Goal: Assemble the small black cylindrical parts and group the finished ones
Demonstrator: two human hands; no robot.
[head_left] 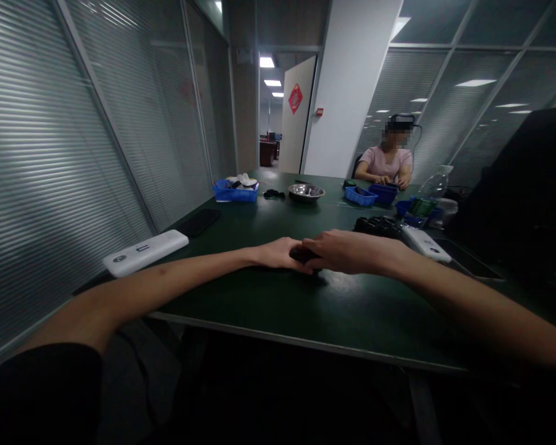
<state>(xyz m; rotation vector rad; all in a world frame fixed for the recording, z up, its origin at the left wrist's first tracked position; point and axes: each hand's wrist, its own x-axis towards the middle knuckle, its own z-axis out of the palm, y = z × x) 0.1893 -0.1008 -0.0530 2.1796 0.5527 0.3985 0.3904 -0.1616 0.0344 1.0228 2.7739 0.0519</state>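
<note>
Just above the dark green table [269, 303], my two hands meet around a small black object [302, 254]. My left hand [275, 253] is closed on its left side, with the thumb and fingers near my right fingertips. From the right, my right hand [336, 250] curls over the same object, fingers bent and closed against it. Most of the object is hidden by my fingers, so its exact kind does not show. Beyond my right hand lies a bundle of black cables [377, 226].
Flat on the left are a white device [146, 252] and a black phone-like slab [197, 222]. Farther back stand a blue basket [235, 193], a metal bowl [306, 193] and smaller blue baskets [360, 196]. A white device [426, 244] lies right. Across the table sits a person [387, 162].
</note>
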